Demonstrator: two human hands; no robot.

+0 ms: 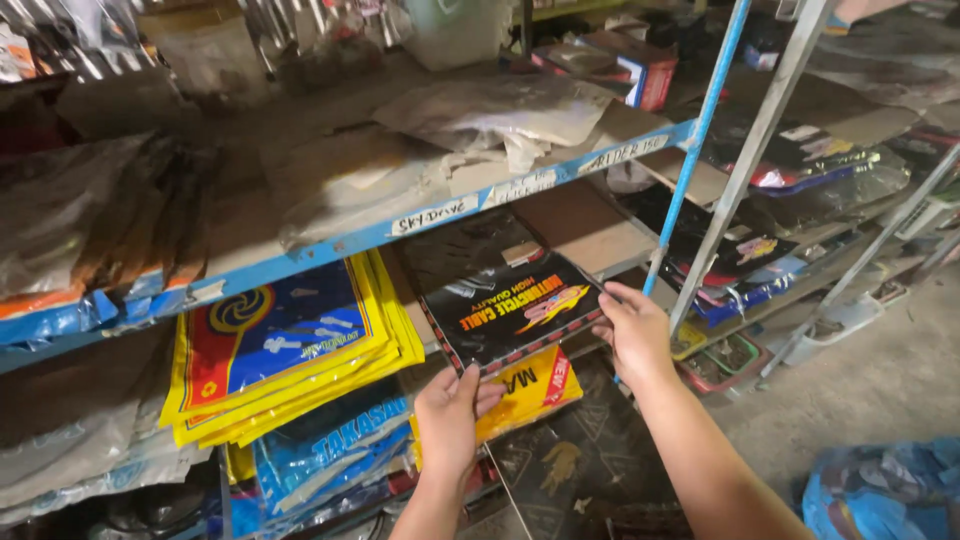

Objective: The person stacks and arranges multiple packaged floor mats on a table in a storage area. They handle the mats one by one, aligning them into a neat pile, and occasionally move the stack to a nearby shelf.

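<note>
Head view: left hand [447,415] and right hand [632,332] pinch black packet [510,308] between them.

The black packet [512,308] is showing glossy plastic film, reflecting light. The yellow-edged packets [290,345] are showing the same shiny plastic. The shelf rail [330,243] is showing blue-painted metal, scuffed. The floor [880,380] is appearing rough, matt concrete.
</note>
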